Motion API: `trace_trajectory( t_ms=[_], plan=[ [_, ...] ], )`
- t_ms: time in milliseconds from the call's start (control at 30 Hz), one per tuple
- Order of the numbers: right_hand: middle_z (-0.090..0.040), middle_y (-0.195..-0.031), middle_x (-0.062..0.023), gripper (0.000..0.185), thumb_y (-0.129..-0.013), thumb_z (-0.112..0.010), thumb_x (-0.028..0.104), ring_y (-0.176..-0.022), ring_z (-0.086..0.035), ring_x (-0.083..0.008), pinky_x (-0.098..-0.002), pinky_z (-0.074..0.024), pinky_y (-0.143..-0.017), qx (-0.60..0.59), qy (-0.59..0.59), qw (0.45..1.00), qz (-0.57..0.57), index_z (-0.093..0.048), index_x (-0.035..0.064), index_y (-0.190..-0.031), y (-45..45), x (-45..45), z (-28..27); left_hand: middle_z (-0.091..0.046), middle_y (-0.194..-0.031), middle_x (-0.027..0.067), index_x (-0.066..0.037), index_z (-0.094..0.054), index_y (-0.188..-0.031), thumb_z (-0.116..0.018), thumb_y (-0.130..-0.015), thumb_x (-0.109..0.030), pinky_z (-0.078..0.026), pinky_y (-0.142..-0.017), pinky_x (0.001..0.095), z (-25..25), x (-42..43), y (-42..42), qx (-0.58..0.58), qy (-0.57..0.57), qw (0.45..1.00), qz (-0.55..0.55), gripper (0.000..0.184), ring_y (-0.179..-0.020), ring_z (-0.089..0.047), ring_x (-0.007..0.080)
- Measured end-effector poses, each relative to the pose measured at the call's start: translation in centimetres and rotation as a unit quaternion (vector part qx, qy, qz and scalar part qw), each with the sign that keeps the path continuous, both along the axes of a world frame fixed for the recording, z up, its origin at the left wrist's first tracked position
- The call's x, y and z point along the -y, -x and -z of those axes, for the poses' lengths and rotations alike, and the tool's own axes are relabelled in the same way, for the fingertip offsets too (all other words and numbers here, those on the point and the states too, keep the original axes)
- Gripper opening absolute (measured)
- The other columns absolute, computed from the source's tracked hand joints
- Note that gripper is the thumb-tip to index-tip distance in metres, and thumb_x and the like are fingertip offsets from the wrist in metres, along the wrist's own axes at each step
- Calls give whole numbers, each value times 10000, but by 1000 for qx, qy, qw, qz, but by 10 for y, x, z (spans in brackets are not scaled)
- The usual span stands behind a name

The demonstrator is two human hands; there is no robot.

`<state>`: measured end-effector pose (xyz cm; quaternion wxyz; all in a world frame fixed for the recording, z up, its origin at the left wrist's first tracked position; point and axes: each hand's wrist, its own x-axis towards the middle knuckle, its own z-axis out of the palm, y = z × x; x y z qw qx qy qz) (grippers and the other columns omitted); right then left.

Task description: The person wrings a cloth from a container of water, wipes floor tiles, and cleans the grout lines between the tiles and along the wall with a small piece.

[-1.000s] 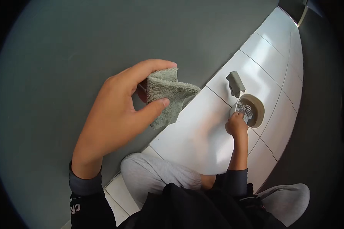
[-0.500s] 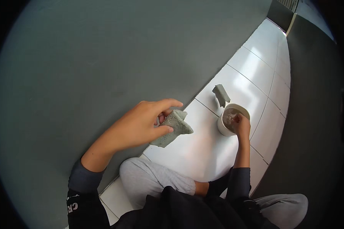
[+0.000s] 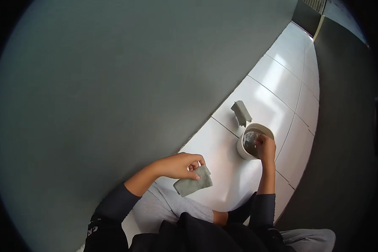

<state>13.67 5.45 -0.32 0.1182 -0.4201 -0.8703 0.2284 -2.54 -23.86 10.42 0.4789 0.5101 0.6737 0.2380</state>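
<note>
Pinching cloth point(image 3: 193, 186) with left fingers point(image 3: 196, 158); right fingers point(image 3: 263, 140) curl over the tub point(image 3: 242, 150), hold unclear; grey bundle point(image 3: 241, 112) alongside.

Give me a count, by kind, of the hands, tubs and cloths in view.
Hands: 2 (left hand, right hand)
Tubs: 1 (white tub)
Cloths: 2 (held cloth, other cloth near the tub)
Total: 5
</note>
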Motion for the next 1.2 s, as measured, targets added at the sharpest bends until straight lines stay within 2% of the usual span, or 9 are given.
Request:
trace_trajectory(
  t_ms=[133, 200, 433, 533, 600, 667, 833, 1000, 1200],
  plan=[
    [-672, -844, -126, 120, -767, -666, 74, -720, -637, -239, -330, -490, -689, -123, 44, 991, 14, -667, 24, -877, 3, 12, -6, -608, -979, 51, -39, -515, -1171, -609, -872, -162, -458, -802, 299, 69, -29, -1, 63, -47, 994, -78, 337, -923, -561, 139],
    [-679, -848, -72, 105, -819, -660, 75, -728, -613, -135, -265, -480, -679, -323, 273, 906, -10, -657, 7, -899, 15, 23, -14, -574, -1099, 54, -25, -484, -1226, -538, -915, -138, -418, -895, 286, 118, -34, -1, 233, -128, 933, -242, 336, -1016, -529, 124],
    [-654, -994, -46, 124, -862, -641, 92, -871, -592, -85, -254, -502, -782, -398, 569, 718, -55, -639, 33, -971, 80, 80, 25, -543, -1125, 36, -62, -456, -1289, -449, -976, -204, -402, -907, 271, 140, -37, 30, 329, 3, 921, -208, 343, -1032, -500, 109],
    [-657, -978, -41, 130, -866, -630, 87, -866, -599, -95, -258, -497, -789, -404, 556, 725, -45, -639, 25, -980, 103, 84, 63, -534, -1006, 11, -86, -429, -1319, -463, -979, -241, -414, -851, 252, 154, -41, 33, 293, 42, 933, -206, 376, -951, -504, 96],
    [-659, -965, -33, 130, -858, -628, 69, -850, -605, -91, -256, -491, -778, -324, 470, 820, -42, -644, 26, -979, 112, 82, 79, -525, -968, 16, -89, -371, -1352, -579, -920, -290, -415, -825, 246, 160, -42, 35, 262, 36, 949, -171, 519, -939, -500, 98],
    [-664, -919, -35, 134, -834, -638, 61, -813, -614, -100, -257, -485, -757, -300, 431, 850, -34, -650, 27, -963, 123, 78, 93, -524, -959, 28, -88, -352, -1358, -638, -874, -286, -415, -821, 252, 158, -43, 38, 263, 36, 952, -154, 596, -941, -500, 106],
    [-636, -833, -88, 122, -760, -667, 64, -762, -600, -245, -318, -476, -718, -290, 136, 942, -100, -659, 25, -875, 152, 62, 118, -521, -963, 63, -74, -305, -1369, -729, -765, -204, -412, -810, 273, 160, -44, 37, 186, 44, 974, -117, 749, -929, -498, 129],
    [-616, -827, -75, 75, -729, -667, 76, -829, -542, -268, -362, -466, -728, -266, -34, 954, -133, -656, 49, -797, 167, 58, 125, -514, -1001, 81, -47, -343, -1195, -593, -778, -65, -409, -783, 276, 170, -46, 32, 220, 48, 958, -177, 487, -888, -480, 130],
    [-605, -822, -62, 81, -728, -649, 106, -813, -534, -263, -369, -477, -703, -229, -56, 966, -107, -658, 53, -788, 180, 54, 125, -536, -992, 81, -35, -351, -1097, -515, -807, -50, -412, -762, 266, 173, -51, 30, 207, 73, 962, -160, 334, -864, -471, 107]
  ],
)
